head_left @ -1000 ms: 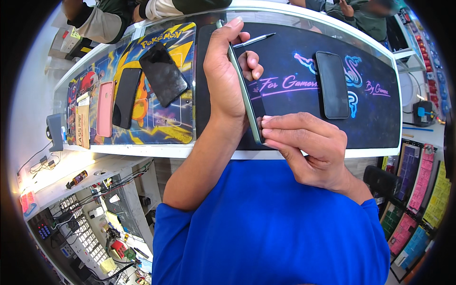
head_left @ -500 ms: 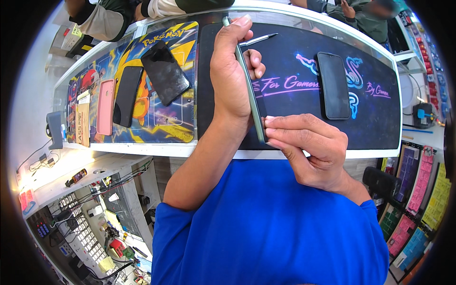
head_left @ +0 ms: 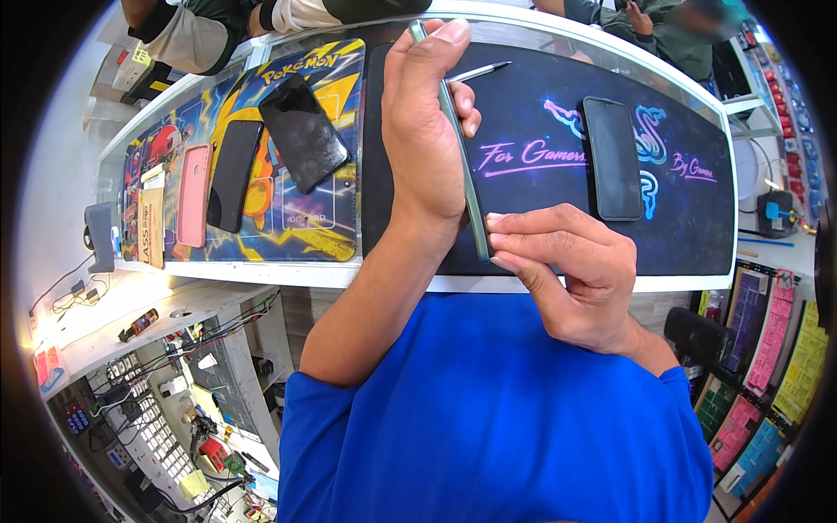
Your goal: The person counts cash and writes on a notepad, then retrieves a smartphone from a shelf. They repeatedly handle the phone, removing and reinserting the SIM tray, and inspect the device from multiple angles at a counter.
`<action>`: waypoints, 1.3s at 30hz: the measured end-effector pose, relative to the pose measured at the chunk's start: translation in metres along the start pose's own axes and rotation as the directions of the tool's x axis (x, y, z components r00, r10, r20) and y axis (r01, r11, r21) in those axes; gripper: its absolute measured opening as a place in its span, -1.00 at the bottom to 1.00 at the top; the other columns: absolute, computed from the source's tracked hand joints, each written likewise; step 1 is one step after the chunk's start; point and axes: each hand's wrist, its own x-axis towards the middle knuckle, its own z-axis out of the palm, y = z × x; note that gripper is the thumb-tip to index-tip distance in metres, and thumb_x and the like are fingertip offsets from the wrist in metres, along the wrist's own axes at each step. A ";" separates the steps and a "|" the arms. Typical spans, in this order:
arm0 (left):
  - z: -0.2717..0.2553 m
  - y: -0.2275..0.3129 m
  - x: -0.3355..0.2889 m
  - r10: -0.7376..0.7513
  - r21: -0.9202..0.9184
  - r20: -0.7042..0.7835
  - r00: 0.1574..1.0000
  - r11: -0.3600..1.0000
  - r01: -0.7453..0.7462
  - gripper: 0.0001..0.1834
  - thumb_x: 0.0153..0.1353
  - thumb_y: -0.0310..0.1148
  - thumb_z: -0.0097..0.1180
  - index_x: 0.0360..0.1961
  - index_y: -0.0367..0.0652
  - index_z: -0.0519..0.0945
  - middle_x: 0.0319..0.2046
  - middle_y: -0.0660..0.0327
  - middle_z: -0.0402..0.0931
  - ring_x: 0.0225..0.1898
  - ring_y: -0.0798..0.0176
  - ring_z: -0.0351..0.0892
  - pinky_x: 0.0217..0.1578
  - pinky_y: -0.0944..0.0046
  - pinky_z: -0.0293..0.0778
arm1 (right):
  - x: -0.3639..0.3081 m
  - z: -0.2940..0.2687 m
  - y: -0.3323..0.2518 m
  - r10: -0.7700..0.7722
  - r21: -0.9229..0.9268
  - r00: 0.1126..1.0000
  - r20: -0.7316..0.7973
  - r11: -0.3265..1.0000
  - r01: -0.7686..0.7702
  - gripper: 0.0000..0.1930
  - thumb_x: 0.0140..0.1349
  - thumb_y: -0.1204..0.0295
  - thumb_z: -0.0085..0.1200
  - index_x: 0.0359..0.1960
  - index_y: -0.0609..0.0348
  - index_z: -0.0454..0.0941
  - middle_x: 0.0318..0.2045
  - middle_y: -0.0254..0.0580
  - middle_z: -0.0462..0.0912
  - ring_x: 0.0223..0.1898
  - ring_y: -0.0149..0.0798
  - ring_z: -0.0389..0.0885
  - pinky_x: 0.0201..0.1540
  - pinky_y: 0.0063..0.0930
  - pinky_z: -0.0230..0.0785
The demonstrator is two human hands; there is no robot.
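Note:
My left hand (head_left: 427,122) is wrapped around a green-edged phone (head_left: 466,161), held up almost edge-on, with the thumb at its far end. At the phone's near end, my right hand (head_left: 575,270) is closed, thumb and fingertips drawn together against the phone's side. Anything small between those fingertips is hidden. Beyond the left fingers, a slim silver tool (head_left: 479,71) with a dark pointed tip lies on the black mat (head_left: 532,205). To the right on that mat rests a dark phone (head_left: 612,157), screen up.
On the colourful mat (head_left: 296,240) at left lie a large black phone (head_left: 305,132), another black phone (head_left: 235,174), a pink phone case (head_left: 193,196) and a tan packet (head_left: 151,227). People sit across the counter. A cluttered lower desk (head_left: 174,318) stands at near left.
The held phone has tilted and shifted slightly, its far end moving up. My right fingertips have stayed by its near end with little movement.

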 end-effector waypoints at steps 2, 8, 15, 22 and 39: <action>0.000 -0.001 0.001 0.034 0.021 0.021 0.999 0.999 -0.035 -0.65 0.47 -0.13 0.28 0.06 -0.16 0.63 -0.06 0.14 0.57 -0.42 0.36 0.55 -0.47 0.35 0.48 | 0.000 0.001 0.000 0.016 0.025 1.000 -0.018 1.000 -0.016 -0.85 0.21 0.74 0.38 -0.20 0.31 0.84 -0.13 0.06 0.85 -0.12 -0.16 0.87 -0.08 -0.42 0.72; -0.010 -0.003 0.004 0.038 -0.035 0.071 0.997 0.999 -0.036 -0.62 0.53 -0.16 0.22 0.19 -0.18 0.64 0.00 0.15 0.55 -0.37 0.39 0.52 -0.42 0.38 0.47 | 0.003 0.002 -0.002 0.067 0.067 0.997 -0.035 0.996 -0.065 -0.87 0.19 0.74 0.36 -0.26 0.32 0.83 -0.19 0.03 0.85 -0.19 -0.18 0.87 -0.13 -0.43 0.72; -0.011 0.006 0.006 0.025 -0.017 0.216 0.976 1.000 -0.022 -0.48 0.54 -0.06 0.20 0.28 -0.25 0.55 -0.05 0.15 0.54 -0.31 0.39 0.52 -0.31 0.39 0.47 | 0.002 0.003 -0.003 0.152 0.122 0.987 -0.045 0.982 -0.146 -0.90 0.19 0.71 0.37 -0.28 0.31 0.83 -0.21 0.02 0.86 -0.19 -0.16 0.86 -0.11 -0.41 0.68; 0.024 0.026 -0.007 -0.014 0.053 0.001 1.000 0.998 0.014 -0.52 0.55 -0.16 0.16 0.29 -0.27 0.45 -0.37 0.36 0.38 -0.41 0.55 0.37 -0.40 0.53 0.31 | 0.005 0.001 -0.001 0.193 0.128 0.981 -0.021 0.974 -0.188 -0.92 0.20 0.68 0.37 -0.29 0.31 0.82 -0.22 0.01 0.86 -0.21 -0.19 0.84 -0.12 -0.41 0.63; 0.001 -0.003 -0.006 0.079 0.164 0.065 0.995 0.983 -0.089 -0.31 0.70 0.23 -0.26 0.27 -0.24 0.47 -0.01 0.18 0.48 -0.43 0.42 0.43 -0.45 0.39 0.41 | 0.025 0.001 0.007 0.269 0.313 0.963 -0.021 0.917 -0.249 -0.95 0.33 0.59 0.35 -0.23 0.33 0.80 -0.20 -0.13 0.80 -0.18 -0.37 0.74 -0.10 -0.48 0.60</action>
